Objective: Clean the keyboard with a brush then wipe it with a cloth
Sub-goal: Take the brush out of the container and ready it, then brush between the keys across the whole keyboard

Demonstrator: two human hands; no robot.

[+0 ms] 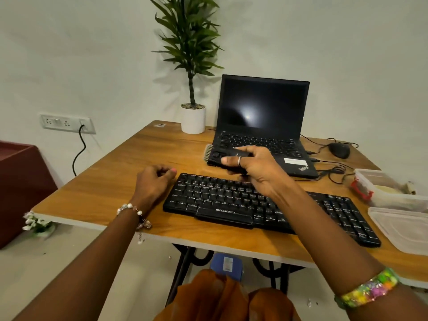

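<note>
A black keyboard (231, 200) lies on the wooden table (111, 186), slanting toward the right front edge. My right hand (252, 165) grips a black brush (217, 156) by its handle, above the keyboard's far left part. The pale bristles (208, 152) point left, in front of the laptop. My left hand (154, 181) rests on the table just left of the keyboard, fingers loosely curled and holding nothing. No cloth shows clearly.
An open black laptop (264, 126) stands behind the keyboard, with a potted plant (193, 117) to its left. A mouse (339, 150) and cables lie at the right rear. Clear plastic containers (389, 191) and a lid (403, 228) sit at the right edge.
</note>
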